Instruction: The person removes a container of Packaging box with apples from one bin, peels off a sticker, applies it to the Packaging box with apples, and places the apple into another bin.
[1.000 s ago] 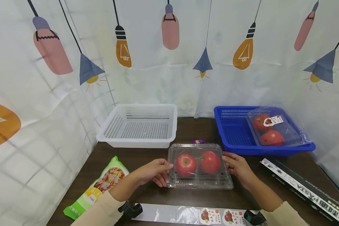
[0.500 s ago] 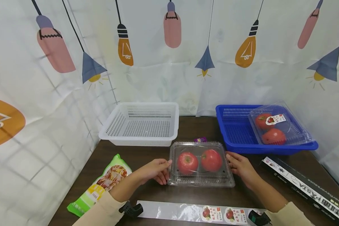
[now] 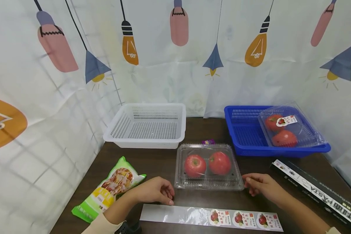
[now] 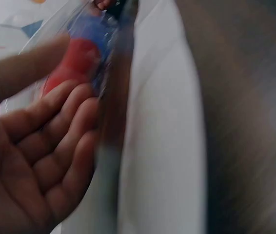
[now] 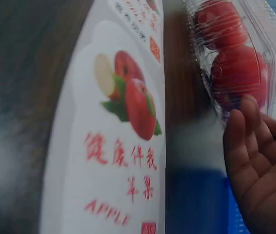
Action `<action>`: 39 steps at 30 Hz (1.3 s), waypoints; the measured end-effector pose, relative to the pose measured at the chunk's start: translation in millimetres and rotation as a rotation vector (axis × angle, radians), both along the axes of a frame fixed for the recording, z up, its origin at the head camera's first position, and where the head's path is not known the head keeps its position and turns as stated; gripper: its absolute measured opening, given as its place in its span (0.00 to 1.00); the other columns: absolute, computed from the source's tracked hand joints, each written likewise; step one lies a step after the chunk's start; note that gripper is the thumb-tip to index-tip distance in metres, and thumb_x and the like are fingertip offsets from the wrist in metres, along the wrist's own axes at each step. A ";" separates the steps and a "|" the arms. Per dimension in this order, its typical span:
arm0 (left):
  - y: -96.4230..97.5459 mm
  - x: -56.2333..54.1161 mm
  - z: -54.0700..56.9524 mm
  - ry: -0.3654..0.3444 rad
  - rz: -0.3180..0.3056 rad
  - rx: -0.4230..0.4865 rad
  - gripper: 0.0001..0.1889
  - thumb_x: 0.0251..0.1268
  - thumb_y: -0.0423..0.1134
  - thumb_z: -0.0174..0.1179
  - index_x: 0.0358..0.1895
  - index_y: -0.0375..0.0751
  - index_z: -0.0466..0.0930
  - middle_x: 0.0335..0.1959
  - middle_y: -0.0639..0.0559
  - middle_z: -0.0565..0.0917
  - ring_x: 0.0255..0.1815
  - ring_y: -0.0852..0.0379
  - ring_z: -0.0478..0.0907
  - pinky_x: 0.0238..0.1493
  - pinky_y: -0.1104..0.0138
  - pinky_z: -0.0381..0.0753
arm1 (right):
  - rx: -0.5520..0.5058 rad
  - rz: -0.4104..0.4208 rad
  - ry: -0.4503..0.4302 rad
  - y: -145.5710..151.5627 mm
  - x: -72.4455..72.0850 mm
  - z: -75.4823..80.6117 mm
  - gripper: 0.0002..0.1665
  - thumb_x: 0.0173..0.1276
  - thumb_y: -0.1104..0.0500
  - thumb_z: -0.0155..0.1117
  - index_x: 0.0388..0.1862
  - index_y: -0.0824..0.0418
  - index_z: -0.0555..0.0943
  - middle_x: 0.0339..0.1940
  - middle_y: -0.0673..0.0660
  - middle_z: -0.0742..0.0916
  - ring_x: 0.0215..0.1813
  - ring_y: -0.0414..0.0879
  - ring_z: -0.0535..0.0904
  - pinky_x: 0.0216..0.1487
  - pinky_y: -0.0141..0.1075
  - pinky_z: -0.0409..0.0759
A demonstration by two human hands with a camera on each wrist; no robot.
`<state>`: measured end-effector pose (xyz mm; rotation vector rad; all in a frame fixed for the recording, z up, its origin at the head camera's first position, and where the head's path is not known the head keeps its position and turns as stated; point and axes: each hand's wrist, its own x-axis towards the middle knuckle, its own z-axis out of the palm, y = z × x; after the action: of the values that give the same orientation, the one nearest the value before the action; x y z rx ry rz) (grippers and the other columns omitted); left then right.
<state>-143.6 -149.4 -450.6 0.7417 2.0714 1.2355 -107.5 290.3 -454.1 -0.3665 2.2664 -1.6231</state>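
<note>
A clear plastic fruit box point(image 3: 207, 182) with its lid down lies in the middle of the dark table, two red apples point(image 3: 195, 165) inside. Below its near left corner is my left hand point(image 3: 156, 191), fingers loosely bent and holding nothing, fingertips right by the sticker strip point(image 3: 175, 214). That strip lies along the near side of the table and carries apple labels point(image 5: 133, 97) at its right end. My right hand point(image 3: 261, 186) is at the box's near right corner, fingers half curled and nothing gripped. In the right wrist view its fingertips point(image 5: 249, 105) overlap the box's edge.
At the back left stands a white basket point(image 3: 147, 145). A blue basket point(image 3: 245, 133) at the back right bears another labelled apple box point(image 3: 304, 136). A green snack bag point(image 3: 111, 191) lies left, a long black PASTA box point(image 3: 318, 195) right, a small purple packet point(image 3: 208, 142) behind the fruit box.
Both hands have let go of the fruit box's sides. The left has drawn back toward the sticker strip; the right has moved down to the near corner. The box stays put.
</note>
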 end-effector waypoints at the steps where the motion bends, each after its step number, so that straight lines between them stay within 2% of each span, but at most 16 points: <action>1: 1.4 2.4 0.0 0.058 -0.004 -0.027 0.10 0.53 0.40 0.73 0.35 0.41 0.83 0.27 0.57 0.83 0.28 0.60 0.80 0.32 0.69 0.80 | 0.029 0.043 0.009 1.6 2.1 -0.4 0.18 0.77 0.60 0.52 0.51 0.77 0.77 0.33 0.58 0.83 0.30 0.44 0.79 0.31 0.41 0.83; 5: 11.0 14.4 -0.9 0.255 0.026 -0.137 0.13 0.46 0.44 0.77 0.32 0.48 0.83 0.27 0.64 0.80 0.28 0.66 0.76 0.32 0.71 0.78 | 0.176 0.178 0.025 3.1 11.1 -1.3 0.07 0.67 0.58 0.66 0.35 0.61 0.82 0.22 0.49 0.81 0.23 0.38 0.76 0.22 0.35 0.78; 8: 20.3 23.3 -1.5 0.376 0.025 -0.221 0.15 0.44 0.49 0.77 0.34 0.50 0.84 0.30 0.68 0.79 0.33 0.69 0.74 0.37 0.71 0.76 | 0.282 0.234 0.062 1.0 16.5 -2.0 0.09 0.60 0.53 0.73 0.27 0.52 0.81 0.17 0.43 0.79 0.19 0.33 0.71 0.17 0.31 0.72; 10: 27.1 28.4 -2.4 0.441 0.004 -0.257 0.18 0.44 0.52 0.77 0.37 0.51 0.85 0.33 0.69 0.79 0.37 0.69 0.74 0.41 0.70 0.76 | 0.336 0.257 0.093 -1.2 18.4 -3.1 0.12 0.57 0.50 0.75 0.23 0.50 0.79 0.16 0.40 0.77 0.18 0.31 0.69 0.16 0.30 0.70; 14: 41.2 36.9 -4.9 0.561 -0.068 -0.275 0.23 0.45 0.55 0.76 0.44 0.51 0.85 0.39 0.69 0.79 0.45 0.68 0.74 0.48 0.69 0.75 | 0.400 0.275 0.108 -7.6 21.4 -6.8 0.14 0.56 0.49 0.75 0.20 0.47 0.78 0.13 0.39 0.76 0.14 0.30 0.69 0.14 0.30 0.70; 21: 59.4 45.8 -2.6 0.741 -0.115 -0.359 0.30 0.41 0.59 0.76 0.50 0.51 0.83 0.43 0.66 0.76 0.49 0.65 0.73 0.52 0.68 0.74 | 0.382 0.255 0.094 -20.9 25.8 -9.8 0.14 0.57 0.50 0.75 0.20 0.48 0.77 0.11 0.39 0.76 0.11 0.31 0.71 0.13 0.32 0.73; 26: 61.9 47.4 -1.8 0.788 -0.134 -0.404 0.26 0.42 0.57 0.76 0.47 0.52 0.85 0.40 0.66 0.75 0.46 0.66 0.72 0.49 0.69 0.74 | 0.368 0.259 0.099 -26.5 28.4 -11.3 0.14 0.58 0.51 0.74 0.21 0.48 0.77 0.11 0.39 0.76 0.11 0.31 0.71 0.14 0.33 0.74; 31: 63.2 45.7 -0.7 0.783 -0.139 -0.407 0.19 0.42 0.54 0.77 0.37 0.54 0.82 0.36 0.67 0.74 0.43 0.67 0.72 0.45 0.71 0.75 | 0.379 0.263 0.109 -29.3 29.3 -10.2 0.14 0.58 0.51 0.74 0.21 0.48 0.77 0.12 0.40 0.77 0.11 0.32 0.72 0.17 0.33 0.76; 35: 64.3 45.5 -0.4 0.751 -0.144 -0.386 0.20 0.41 0.50 0.78 0.35 0.56 0.76 0.36 0.67 0.73 0.40 0.68 0.71 0.41 0.71 0.74 | 0.391 0.266 0.122 -30.9 28.9 -10.1 0.13 0.59 0.51 0.74 0.22 0.47 0.77 0.12 0.40 0.77 0.12 0.30 0.71 0.17 0.32 0.74; 39: 65.4 45.6 0.4 0.706 -0.147 -0.373 0.22 0.42 0.48 0.78 0.41 0.54 0.77 0.36 0.68 0.75 0.37 0.70 0.71 0.38 0.72 0.74 | 0.397 0.264 0.137 -32.5 28.7 -9.7 0.13 0.59 0.50 0.73 0.22 0.46 0.76 0.13 0.39 0.76 0.12 0.29 0.70 0.16 0.31 0.73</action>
<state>-98.0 -84.1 -450.2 1.2389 2.6310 0.5009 -78.8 257.7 -463.8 -0.6553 2.4447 -1.0194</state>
